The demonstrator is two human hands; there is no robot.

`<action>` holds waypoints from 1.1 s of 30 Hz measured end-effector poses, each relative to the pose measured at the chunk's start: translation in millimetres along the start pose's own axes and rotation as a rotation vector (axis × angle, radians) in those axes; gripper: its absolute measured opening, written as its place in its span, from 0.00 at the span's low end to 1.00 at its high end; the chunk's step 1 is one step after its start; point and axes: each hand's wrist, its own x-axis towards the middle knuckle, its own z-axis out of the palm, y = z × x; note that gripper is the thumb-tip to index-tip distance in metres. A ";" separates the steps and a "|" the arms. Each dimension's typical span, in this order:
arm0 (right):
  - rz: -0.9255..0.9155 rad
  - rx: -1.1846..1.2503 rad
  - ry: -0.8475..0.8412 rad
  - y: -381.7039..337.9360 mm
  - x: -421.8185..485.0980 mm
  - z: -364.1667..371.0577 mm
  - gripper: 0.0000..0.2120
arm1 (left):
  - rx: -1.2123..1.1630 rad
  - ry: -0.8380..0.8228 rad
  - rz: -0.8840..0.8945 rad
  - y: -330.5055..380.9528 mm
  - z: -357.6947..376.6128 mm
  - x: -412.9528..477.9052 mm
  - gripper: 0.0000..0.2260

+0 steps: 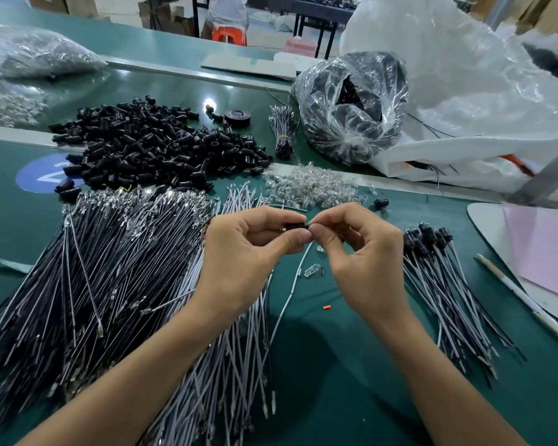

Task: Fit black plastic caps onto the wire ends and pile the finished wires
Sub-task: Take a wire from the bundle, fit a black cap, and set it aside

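Centre frame, both hands meet over the green table [351, 381]. The left hand [248, 252] pinches a black cap [294, 226] between thumb and forefinger, and the right hand [361, 252] nips its other end, fingers curled. A white wire [292, 289] trails down from the pinch. Loose caps [155, 146] are heaped upper left, bare wires [94, 268] fan out lower left, and the finished wires [448, 284] are piled at right.

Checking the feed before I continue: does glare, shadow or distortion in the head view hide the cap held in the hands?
Head view: small glare spot on the table behind the loose cap pile; soft shadow between the forearms; wide-angle bending at the edges; the black cap pinched by left hand and right hand is sharp, mostly covered by fingertips.
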 end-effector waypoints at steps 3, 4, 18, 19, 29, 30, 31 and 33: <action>0.057 0.058 -0.009 0.2 0.6 -1.2 0.08 | 0.001 0.005 -0.001 -0.4 0.1 -0.8 0.10; 0.071 0.084 -0.015 0.3 1.5 -2.6 0.08 | -0.005 0.007 -0.001 -0.3 -0.3 -1.0 0.10; 0.107 0.005 -0.104 -3.1 5.3 -9.7 0.04 | -0.133 0.027 -0.001 5.2 -1.4 0.4 0.11; 0.125 0.013 -0.131 -3.7 5.9 -9.8 0.03 | -0.147 0.037 -0.001 5.3 -1.7 0.6 0.11; 0.114 0.073 -0.193 -12.7 3.5 -8.3 0.04 | -0.140 0.039 0.003 5.2 2.0 -3.2 0.07; 0.115 0.098 -0.197 -13.8 3.1 -7.6 0.04 | -0.137 0.040 0.002 5.1 2.3 -3.6 0.07; 0.122 0.124 -0.201 -14.7 2.8 -7.0 0.04 | -0.132 0.040 0.005 5.5 2.5 -3.6 0.08; 0.150 0.182 -0.214 -16.5 2.1 -5.8 0.05 | -0.128 0.040 0.008 7.4 2.4 -3.3 0.08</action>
